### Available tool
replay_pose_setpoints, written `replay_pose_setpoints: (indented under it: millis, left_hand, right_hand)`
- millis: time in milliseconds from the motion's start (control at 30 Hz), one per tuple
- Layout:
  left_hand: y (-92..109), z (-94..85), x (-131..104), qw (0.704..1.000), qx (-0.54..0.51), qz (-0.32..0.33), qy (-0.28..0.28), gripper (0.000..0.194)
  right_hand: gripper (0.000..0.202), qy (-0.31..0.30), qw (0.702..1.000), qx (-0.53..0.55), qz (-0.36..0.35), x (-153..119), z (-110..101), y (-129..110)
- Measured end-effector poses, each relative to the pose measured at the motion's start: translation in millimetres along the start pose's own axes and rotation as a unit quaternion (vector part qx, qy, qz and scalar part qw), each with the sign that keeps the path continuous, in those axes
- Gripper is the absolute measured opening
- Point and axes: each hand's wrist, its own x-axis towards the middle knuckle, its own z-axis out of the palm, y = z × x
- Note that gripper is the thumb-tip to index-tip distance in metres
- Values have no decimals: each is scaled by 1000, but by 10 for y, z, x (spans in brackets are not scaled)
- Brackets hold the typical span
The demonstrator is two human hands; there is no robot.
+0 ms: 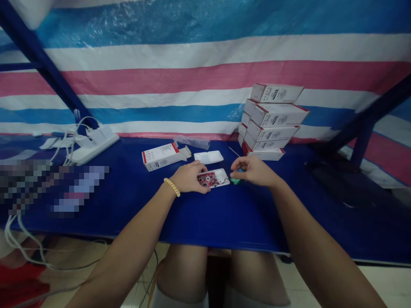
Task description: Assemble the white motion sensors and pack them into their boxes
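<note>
My left hand (189, 177), with a yellow coiled band at the wrist, grips the left end of an opened white device housing (222, 176) between thumb and fingers. A red circuit board (208, 179) with small parts lies inside it. My right hand (252, 170) is closed in a pinch just right of the housing, on a small shiny green-and-blue piece (236, 181). Fingers partly cover this piece, so its kind is unclear. A thin dark wire seems to run between it and the housing. Behind the housing lies a white cover (208, 157), apart from both hands.
An opened white-and-red box (163, 156) and a clear plastic bag (192, 141) lie behind my left hand. Stacked boxes (272, 122) stand back right, a thin rod-like tool (233, 150) beside them. A power strip (96, 147) with cables is at left, a dark item (340, 188) at right.
</note>
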Motion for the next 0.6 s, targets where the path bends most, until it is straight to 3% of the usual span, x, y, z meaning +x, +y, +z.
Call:
replay_pose_setpoints:
  millis: [100,200,333,433,500,600]
  left_hand:
    - [-18,-9,-7,1000,-7,13,-1,65]
    - [-21,-16,-12,1000,-17,21,-10,67]
    - [-11,-19,-20,999,-33,33,-11,69]
    - [-5,-20,-27,999,-40,22,2,78]
    - [-4,-21,-30,999,-39,20,4,82]
    - [-6,-24,-34,999,-32,23,-1,83]
  right_hand:
    - [24,-44,998,-45,15,19,-24,36]
    - [22,-40,997,-71,-12,28,-18,43]
    - [21,108,984,-143,16,53,-74,96]
    - [26,207,934,-265,120,69,-204,178]
    - [35,190,904,-332,192,69,-297,223]
    - [35,95,886,-375,254,57,-386,246]
